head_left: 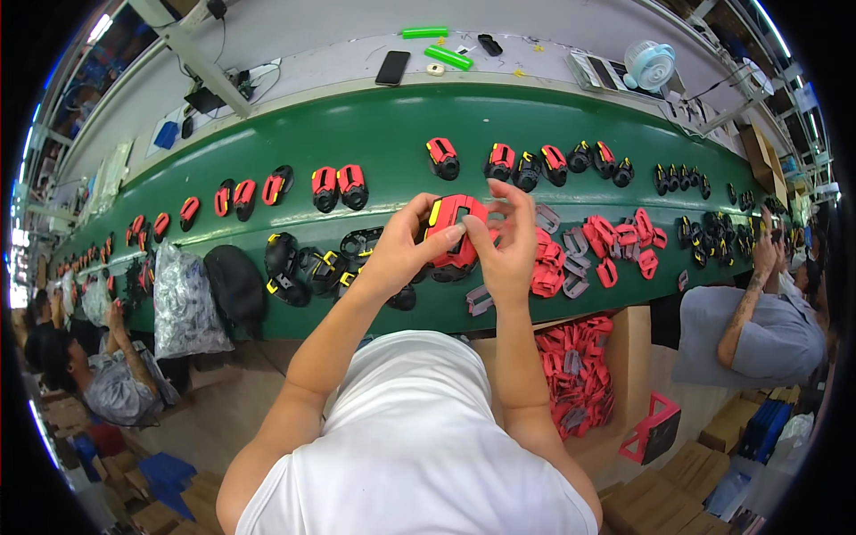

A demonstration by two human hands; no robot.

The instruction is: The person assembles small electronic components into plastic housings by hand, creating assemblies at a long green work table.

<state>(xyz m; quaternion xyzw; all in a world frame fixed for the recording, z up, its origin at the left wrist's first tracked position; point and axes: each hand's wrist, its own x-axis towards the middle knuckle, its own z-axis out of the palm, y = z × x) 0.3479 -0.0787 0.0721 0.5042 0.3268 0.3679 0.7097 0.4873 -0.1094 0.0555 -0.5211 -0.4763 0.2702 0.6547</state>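
In front of my chest, above the green belt, I hold a red-and-black plastic housing (463, 209) with a yellow strip on its left side. My left hand (406, 245) wraps its left side, thumb over the front. My right hand (510, 241) grips the right side, its thumb pressed on the red cover and some fingers raised. Black housings with yellow parts (323, 267) lie to the left of my hands. To the right are loose red covers (547, 267) and grey frame-shaped pieces (574, 283).
Red-and-black housings (325, 185) line the green belt (392, 120). A cardboard box (631, 357) of red covers stands by my right side. Left are a clear plastic bag (183, 299) and a black chair back (234, 287). A phone (392, 68) lies on the far shelf. Co-workers sit on both sides.
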